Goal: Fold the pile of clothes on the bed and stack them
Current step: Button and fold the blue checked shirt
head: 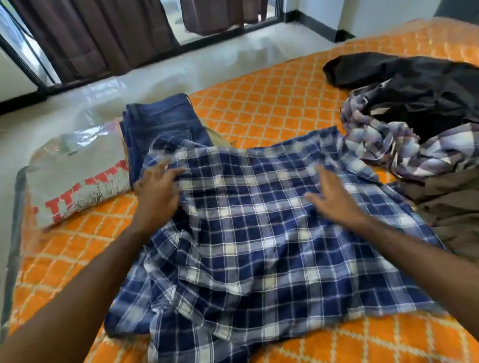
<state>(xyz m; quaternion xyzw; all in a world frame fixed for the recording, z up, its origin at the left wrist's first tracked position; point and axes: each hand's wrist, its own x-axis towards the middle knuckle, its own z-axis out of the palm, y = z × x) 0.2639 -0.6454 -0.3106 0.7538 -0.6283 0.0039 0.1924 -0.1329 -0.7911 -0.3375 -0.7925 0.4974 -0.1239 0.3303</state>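
Lying rumpled on the orange bed (pixel 268 100), the blue plaid shirt (pixel 256 239) bears both flat, spread-fingered hands, left hand (pixel 155 191) and right hand (pixel 332 197), gripping nothing.

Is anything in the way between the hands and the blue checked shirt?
Nothing visible is. The left hand and right hand both rest flat on the blue checked shirt, spread on the orange bedcover.

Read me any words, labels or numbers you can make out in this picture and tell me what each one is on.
None can be read for certain.
Grey T-shirt in a clear plastic bag: large red block letters, cut off by the fold and blurred, unreadable.
Same T-shirt, small dark mark near its top: too small to read.
Folded jeans: no legible label.
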